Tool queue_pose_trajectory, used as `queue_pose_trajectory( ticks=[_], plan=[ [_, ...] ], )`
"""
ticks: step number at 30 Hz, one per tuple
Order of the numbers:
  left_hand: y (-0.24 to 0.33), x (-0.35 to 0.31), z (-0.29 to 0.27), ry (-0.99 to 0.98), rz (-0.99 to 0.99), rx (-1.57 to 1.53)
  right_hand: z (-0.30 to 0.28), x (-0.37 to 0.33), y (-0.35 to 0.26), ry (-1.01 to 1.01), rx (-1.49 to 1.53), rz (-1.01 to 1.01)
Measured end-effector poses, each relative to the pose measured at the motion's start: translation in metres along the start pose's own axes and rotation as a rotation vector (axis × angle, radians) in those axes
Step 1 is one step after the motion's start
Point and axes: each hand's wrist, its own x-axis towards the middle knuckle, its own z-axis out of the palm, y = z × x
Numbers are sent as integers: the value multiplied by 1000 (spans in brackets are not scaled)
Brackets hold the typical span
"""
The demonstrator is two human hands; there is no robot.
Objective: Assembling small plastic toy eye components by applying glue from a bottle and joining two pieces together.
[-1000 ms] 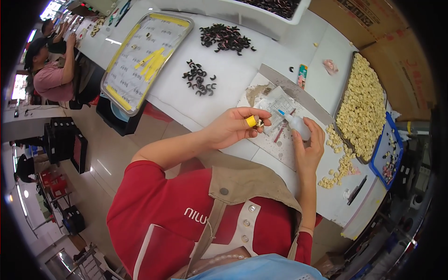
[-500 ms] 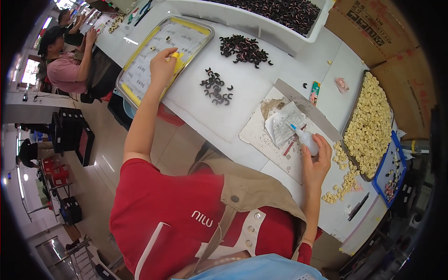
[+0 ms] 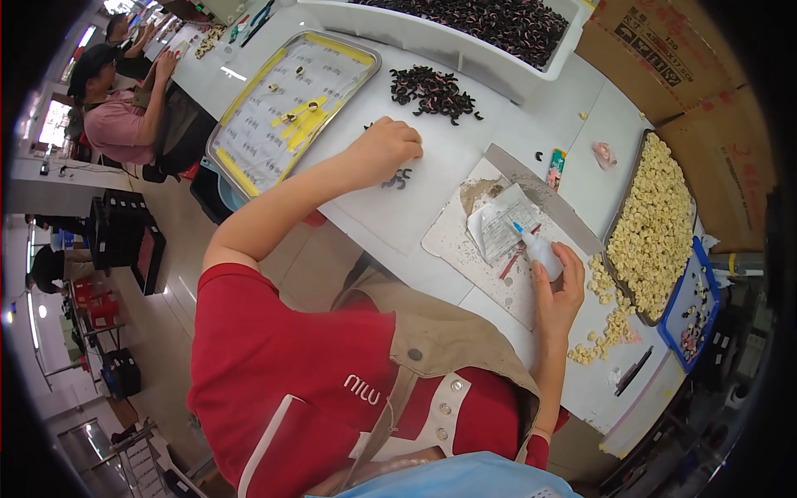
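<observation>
The left hand (image 3: 383,154) is over dark crescents (image 3: 401,178) on the white surface (image 3: 369,217) (whether its fingers (image 3: 408,141) grip one, I cannot tell); the right hand (image 3: 565,286) grips a blue-tipped bottle (image 3: 543,256)

Left hand (image 3: 382,153): fingertips tucked from sight, grip unclear; it covers part of a black crescent cluster (image 3: 402,177). Squeeze bottle (image 3: 544,254) partly behind right hand (image 3: 562,290). White bin (image 3: 448,43) cut by top edge, blue face mask (image 3: 448,480) by bottom.

Left fingers (image 3: 405,139): off tray (image 3: 375,66), at dark crescents (image 3: 401,178) | small piece (image 3: 312,106): now on tray
</observation>
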Motion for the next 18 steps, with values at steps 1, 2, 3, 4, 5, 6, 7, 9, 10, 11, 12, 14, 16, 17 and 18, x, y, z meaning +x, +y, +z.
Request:
queue_pose_trajectory(
  ticks=[1, 2, 3, 4, 5, 6, 7, 9, 10, 11, 12, 14, 16, 17, 18],
  plan=[
    [-3, 1, 3, -1, 4, 1, -1, 0, -1, -9, 23, 12],
    [-7, 2, 5, 11, 26, -113, -2, -1, -1, -5, 24, 14],
    [-8, 6, 4, 23, 52, -229, -3, 0, 0, -7, 0, -11],
    [-7, 8, 3, 21, 61, -229, -3, 1, 0, -10, -24, -36],
    [-4, 8, 1, 79, -58, -276, -4, 1, 1, -3, -25, -32],
    [1, 7, -2, 136, -178, -323, -4, 1, 1, -7, -27, -29],
    [4, 5, -5, 132, -172, -325, -4, 0, 1, -12, -30, -27],
    [7, 0, -10, 154, -447, -409, -4, 1, 0, -7, 3, 20],
    [6, 0, -7, 155, -448, -411, -3, 2, -1, -5, 37, 62],
    [4, -1, -1, 156, -375, -366, -2, 2, 1, -7, 35, 62],
    [4, -2, 4, 159, -305, -320, -2, 2, 4, -2, 85, 101],
    [-1, 0, 14, 159, -262, -305, 0, 1, 7, -1, 131, 138],
    [-1, 2, 18, 156, -204, -292, -1, -2, 9, -40, -55, 14],
    [0, 2, 19, 178, -183, -229, -1, -2, 8, -36, -59, 17],
    [3, 5, 19, 198, -155, -170, -1, -3, 5, -72, -78, 14]
  ],
)
